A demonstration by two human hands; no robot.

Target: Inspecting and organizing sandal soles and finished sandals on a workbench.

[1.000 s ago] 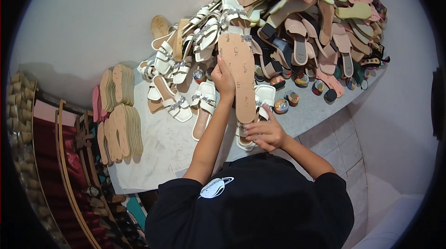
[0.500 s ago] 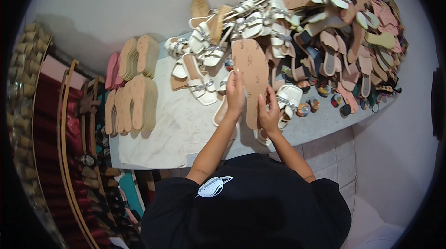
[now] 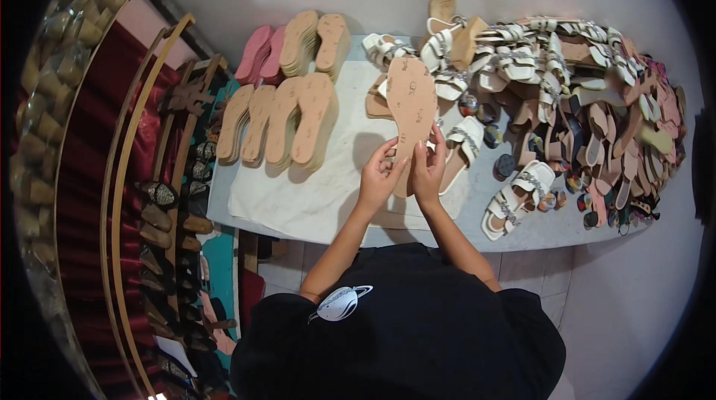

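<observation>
Grasping one unstacked tan insole (image 3: 413, 98), left hand (image 3: 378, 178) and right hand (image 3: 427, 176) form a grip with neat insole stacks (image 3: 313, 120) leftward and white sandals (image 3: 532, 178) loose rightward.

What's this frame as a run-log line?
left hand: holds insole | right hand: holds insole | insole: above table | insole stacks: table left

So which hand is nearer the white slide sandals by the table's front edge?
Right: the right hand is left of the white slide sandals; the left hand is farther left.
</observation>
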